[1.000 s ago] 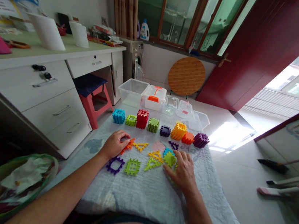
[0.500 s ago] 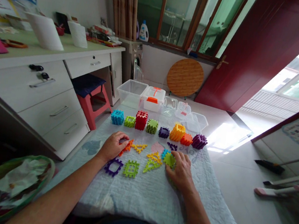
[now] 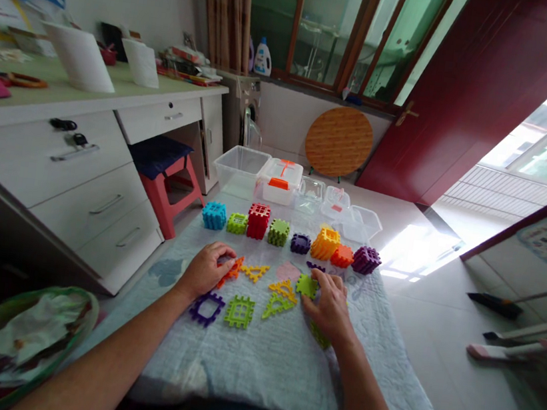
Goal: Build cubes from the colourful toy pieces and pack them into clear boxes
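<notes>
Eight same-colour stacks [image 3: 258, 222] are already lined up across the back of the cloth [image 3: 242, 366], so a good chunk looks done. Loose in front: a purple square [image 3: 194, 308], a green square [image 3: 238, 321], two yellow triangles [image 3: 255, 272] and a green triangle [image 3: 278, 306]. Hands are apart. The right hand [image 3: 334, 306] has a lime piece [image 3: 306, 285] pinched just beside the triangles; the left hand [image 3: 207, 269] touches an orange piece [image 3: 232, 271], can't tell if it's gripped.

The solid tile [image 3: 306, 286] and windowed tile [image 3: 240, 311] are green, 1 triangle [image 3: 233, 271] orange, 2 triangles [image 3: 255, 270] yellow, the square frame [image 3: 196, 307] purple, the cloth [image 3: 252, 367] pale blue, grey-patched.
</notes>
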The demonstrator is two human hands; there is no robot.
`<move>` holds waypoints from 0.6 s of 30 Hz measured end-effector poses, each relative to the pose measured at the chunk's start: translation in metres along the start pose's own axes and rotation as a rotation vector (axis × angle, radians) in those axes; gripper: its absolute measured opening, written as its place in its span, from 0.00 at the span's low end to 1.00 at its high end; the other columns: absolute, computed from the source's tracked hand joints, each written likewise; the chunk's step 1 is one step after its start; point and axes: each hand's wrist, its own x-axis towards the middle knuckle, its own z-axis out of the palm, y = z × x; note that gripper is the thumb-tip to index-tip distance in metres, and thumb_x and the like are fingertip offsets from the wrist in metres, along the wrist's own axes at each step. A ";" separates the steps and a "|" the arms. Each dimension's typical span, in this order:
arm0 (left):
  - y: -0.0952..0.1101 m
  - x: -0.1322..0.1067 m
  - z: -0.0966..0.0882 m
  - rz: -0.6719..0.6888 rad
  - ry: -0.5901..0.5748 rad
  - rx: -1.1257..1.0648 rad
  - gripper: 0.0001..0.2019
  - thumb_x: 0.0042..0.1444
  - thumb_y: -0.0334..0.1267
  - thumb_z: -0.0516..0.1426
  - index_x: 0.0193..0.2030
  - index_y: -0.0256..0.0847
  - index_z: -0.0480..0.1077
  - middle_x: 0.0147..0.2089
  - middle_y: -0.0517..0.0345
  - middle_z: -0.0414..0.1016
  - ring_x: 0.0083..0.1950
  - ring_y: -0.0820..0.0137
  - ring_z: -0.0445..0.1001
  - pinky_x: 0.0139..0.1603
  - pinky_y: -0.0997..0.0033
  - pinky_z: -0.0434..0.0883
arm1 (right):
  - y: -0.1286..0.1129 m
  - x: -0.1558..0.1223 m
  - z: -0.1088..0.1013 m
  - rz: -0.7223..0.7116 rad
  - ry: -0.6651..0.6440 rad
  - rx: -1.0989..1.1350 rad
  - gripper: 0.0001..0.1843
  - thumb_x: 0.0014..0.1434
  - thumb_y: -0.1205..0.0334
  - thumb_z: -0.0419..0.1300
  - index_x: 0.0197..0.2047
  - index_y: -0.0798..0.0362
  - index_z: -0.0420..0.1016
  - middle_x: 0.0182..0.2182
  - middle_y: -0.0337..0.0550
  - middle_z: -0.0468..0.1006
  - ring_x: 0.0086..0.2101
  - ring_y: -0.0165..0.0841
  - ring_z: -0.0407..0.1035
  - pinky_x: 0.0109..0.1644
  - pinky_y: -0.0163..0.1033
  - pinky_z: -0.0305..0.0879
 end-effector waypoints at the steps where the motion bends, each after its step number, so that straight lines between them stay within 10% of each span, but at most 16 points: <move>1: 0.000 0.000 0.000 0.001 0.000 0.003 0.07 0.53 0.38 0.55 0.36 0.42 0.72 0.39 0.54 0.74 0.44 0.64 0.73 0.49 0.64 0.70 | 0.001 0.000 0.001 0.002 -0.005 0.005 0.27 0.51 0.61 0.59 0.56 0.52 0.66 0.47 0.48 0.75 0.47 0.44 0.63 0.51 0.48 0.57; 9: -0.002 -0.001 0.000 0.012 -0.006 0.009 0.07 0.54 0.38 0.55 0.36 0.42 0.72 0.40 0.54 0.74 0.44 0.64 0.73 0.49 0.64 0.69 | 0.005 0.001 0.003 0.019 0.009 0.067 0.28 0.50 0.61 0.60 0.56 0.51 0.66 0.47 0.48 0.75 0.48 0.45 0.63 0.53 0.51 0.58; 18: 0.003 0.000 -0.002 0.004 -0.006 0.000 0.07 0.53 0.38 0.55 0.36 0.41 0.72 0.40 0.54 0.74 0.44 0.64 0.73 0.49 0.64 0.69 | 0.016 0.000 -0.006 0.145 0.316 0.278 0.26 0.53 0.55 0.61 0.54 0.54 0.66 0.45 0.51 0.73 0.45 0.41 0.68 0.49 0.48 0.65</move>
